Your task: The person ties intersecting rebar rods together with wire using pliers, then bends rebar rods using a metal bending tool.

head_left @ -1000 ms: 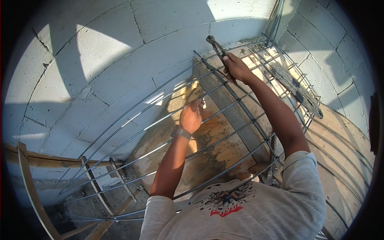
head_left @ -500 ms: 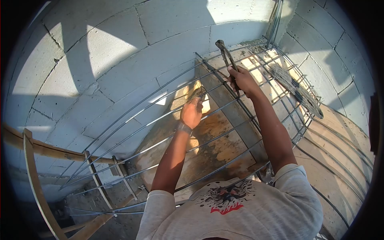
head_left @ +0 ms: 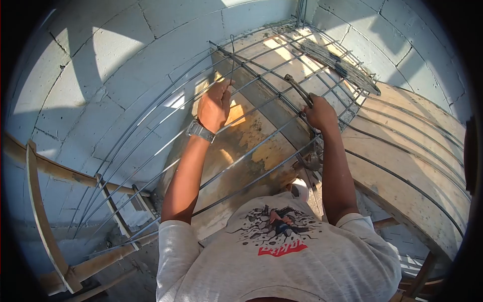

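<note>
My left hand (head_left: 215, 104), with a watch on its wrist, is closed on a thin tie wire (head_left: 232, 60). The wire stands up from the fingers, its bent top near the upper end of a rebar grid (head_left: 259, 76). To the right, my right hand (head_left: 322, 115) is wrapped around a pair of pincers (head_left: 298, 89). Their handles point up and left over the crossing bars; the jaw end is hidden by my hand. Beneath the bars lies a stained formwork board (head_left: 251, 146), with a grey step edge beside it.
A bundle of tie wire (head_left: 334, 63) rests on the grid at the upper right. Long bars run over a curved plywood sheet (head_left: 397, 151) on the right. A block wall (head_left: 186, 40) rises behind. Wooden battens (head_left: 48, 216) stand at the lower left.
My view has shifted to the right. My left hand now shows a wire upright above its fingers. My right hand has come down with the pincers, closer to my body.
</note>
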